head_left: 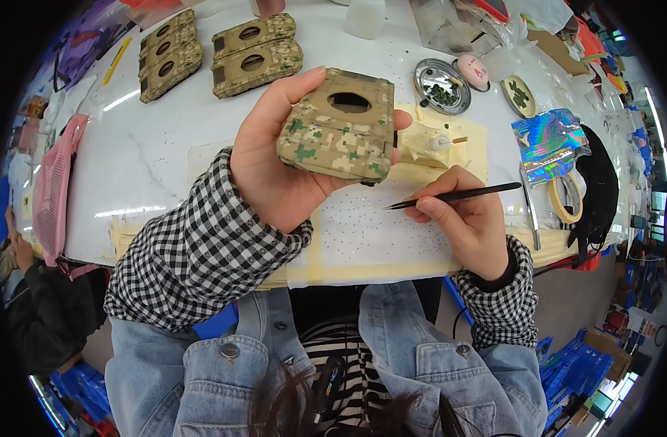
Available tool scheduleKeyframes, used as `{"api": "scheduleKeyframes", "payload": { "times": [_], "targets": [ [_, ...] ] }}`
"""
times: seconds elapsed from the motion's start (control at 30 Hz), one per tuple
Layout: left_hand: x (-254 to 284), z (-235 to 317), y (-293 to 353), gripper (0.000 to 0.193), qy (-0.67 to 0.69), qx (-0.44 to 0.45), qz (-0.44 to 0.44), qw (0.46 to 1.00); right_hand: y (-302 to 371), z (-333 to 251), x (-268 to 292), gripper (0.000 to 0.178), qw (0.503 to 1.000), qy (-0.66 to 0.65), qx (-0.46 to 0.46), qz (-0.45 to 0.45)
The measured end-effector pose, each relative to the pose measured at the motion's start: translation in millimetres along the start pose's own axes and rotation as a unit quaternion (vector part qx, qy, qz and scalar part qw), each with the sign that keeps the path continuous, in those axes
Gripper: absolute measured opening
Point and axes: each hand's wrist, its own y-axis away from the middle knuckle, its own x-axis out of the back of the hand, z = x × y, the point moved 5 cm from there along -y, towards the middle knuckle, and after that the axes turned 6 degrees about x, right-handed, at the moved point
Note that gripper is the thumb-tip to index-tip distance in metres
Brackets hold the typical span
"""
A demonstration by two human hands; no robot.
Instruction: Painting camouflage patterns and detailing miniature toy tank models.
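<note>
My left hand (268,164) is closed around a model tank hull (340,142) in pixel camouflage, raised above the table with its round opening facing up. My right hand (468,229) pinches black tweezers (486,191), whose thin tip points left, apart from the hull. Beneath the tip, a white sheet (362,255) is strewn with tiny specks too small to name. A yellowish taped block (428,146) with a small pale tip sits just behind my right hand.
Matching camouflage hulls (257,64) stand in two groups at the back left. A round metal dish (441,86) holds dark green bits. At the right lie a shiny holographic pouch (552,146), a tape roll (566,199) and a metal tool (531,218). A pink mesh bag (56,197) hangs at the left edge.
</note>
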Motion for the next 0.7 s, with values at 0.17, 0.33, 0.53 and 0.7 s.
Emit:
{"api": "scheduleKeyframes", "payload": {
  "times": [0.17, 0.33, 0.53, 0.7],
  "targets": [
    [-1.2, 0.1, 0.4, 0.056, -0.007, 0.003, 0.001, 1.000, -0.7, -0.3, -0.8, 0.010, 1.000, 0.011, -0.001, -0.006],
    [-1.1, 0.1, 0.8, 0.056, -0.011, 0.009, -0.011, 1.000, -0.9, 1.8, 0.0, 0.011, 1.000, 0.017, 0.005, -0.004],
    [-1.0, -0.3, 0.7, 0.056, -0.013, 0.012, -0.018, 1.000, -0.6, 1.2, -0.1, 0.011, 1.000, 0.022, 0.001, 0.002],
    [-1.2, 0.0, 1.1, 0.056, -0.013, 0.011, -0.005, 1.000, -0.9, 1.1, -0.5, 0.011, 1.000, 0.018, -0.001, 0.000]
  ]
}}
